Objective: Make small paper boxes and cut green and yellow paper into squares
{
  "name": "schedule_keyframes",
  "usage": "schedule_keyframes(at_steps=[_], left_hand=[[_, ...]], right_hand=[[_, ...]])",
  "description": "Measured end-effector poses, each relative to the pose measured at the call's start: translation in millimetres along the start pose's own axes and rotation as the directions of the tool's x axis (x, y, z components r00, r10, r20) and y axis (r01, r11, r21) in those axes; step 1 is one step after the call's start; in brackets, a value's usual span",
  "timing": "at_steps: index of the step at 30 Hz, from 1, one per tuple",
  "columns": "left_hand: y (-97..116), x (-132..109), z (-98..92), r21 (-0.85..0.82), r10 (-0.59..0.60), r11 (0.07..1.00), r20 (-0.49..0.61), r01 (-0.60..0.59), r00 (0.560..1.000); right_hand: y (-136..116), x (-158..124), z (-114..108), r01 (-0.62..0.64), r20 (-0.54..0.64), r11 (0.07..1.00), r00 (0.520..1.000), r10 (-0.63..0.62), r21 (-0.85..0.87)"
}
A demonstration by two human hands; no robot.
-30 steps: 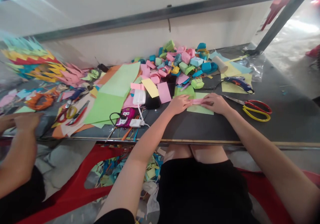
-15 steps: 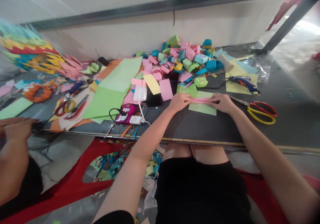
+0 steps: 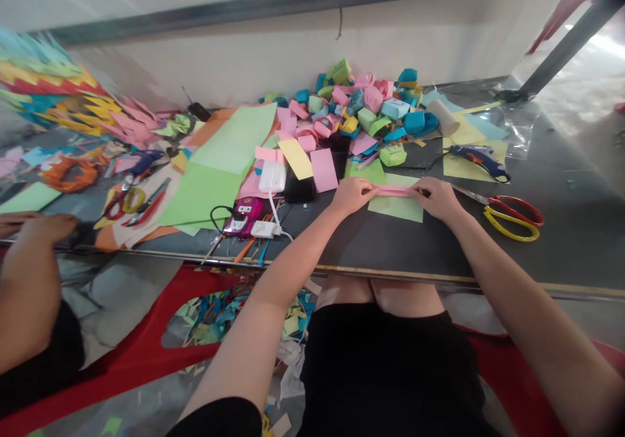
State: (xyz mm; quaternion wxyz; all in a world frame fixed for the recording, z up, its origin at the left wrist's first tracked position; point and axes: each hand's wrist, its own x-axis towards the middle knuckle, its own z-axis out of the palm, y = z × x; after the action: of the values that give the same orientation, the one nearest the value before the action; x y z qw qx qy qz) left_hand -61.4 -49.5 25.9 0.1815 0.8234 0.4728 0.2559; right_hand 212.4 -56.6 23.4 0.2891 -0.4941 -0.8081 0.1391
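A narrow folded strip of pink paper (image 3: 392, 191) stretches between my two hands, just above a pale green sheet (image 3: 398, 208) on the dark table. My left hand (image 3: 355, 195) pinches its left end, and my right hand (image 3: 433, 196) pinches the right end. Beside my right hand lie scissors (image 3: 512, 217) with one red and one yellow handle. A brighter green sheet (image 3: 367, 172) lies behind my left hand. Loose pink (image 3: 324, 170) and yellow paper pieces (image 3: 296, 159) rest to its left, partly over a dark phone (image 3: 299, 189).
Folded paper pieces (image 3: 368, 101) are heaped at the back, near a cardboard tube (image 3: 443, 118). A blue glue gun (image 3: 478, 161) lies right. Left are a purple power strip (image 3: 245, 217), large green sheets (image 3: 209, 189) and another person's arm (image 3: 29, 274).
The pink strip looks slightly narrower, with a lengthwise crease now visible. My hands stay at its two ends. The other person's hand at left has shifted a little.
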Motion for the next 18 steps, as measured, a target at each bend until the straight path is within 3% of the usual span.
schedule_keyframes(at_steps=[5, 10, 18], left_hand=[[-1.3, 4.6, 2.3, -0.034, -0.041, 0.999, 0.006, 0.041, 0.999], [-4.1, 6.7, 1.9, -0.095, -0.087, 0.992, -0.001, 0.086, 0.996], [-2.6, 5.0, 1.0, -0.074, -0.122, 0.990, -0.021, 0.120, 0.992]], right_hand=[[6.5, 4.7, 1.0, -0.034, 0.071, 0.996, 0.997, 0.040, -0.081], [4.4, 7.0, 0.0, -0.086, 0.060, 0.980, 0.993, 0.098, -0.178], [5.7, 9.9, -1.5, -0.077, 0.028, 0.991, 0.996, 0.080, -0.106]])
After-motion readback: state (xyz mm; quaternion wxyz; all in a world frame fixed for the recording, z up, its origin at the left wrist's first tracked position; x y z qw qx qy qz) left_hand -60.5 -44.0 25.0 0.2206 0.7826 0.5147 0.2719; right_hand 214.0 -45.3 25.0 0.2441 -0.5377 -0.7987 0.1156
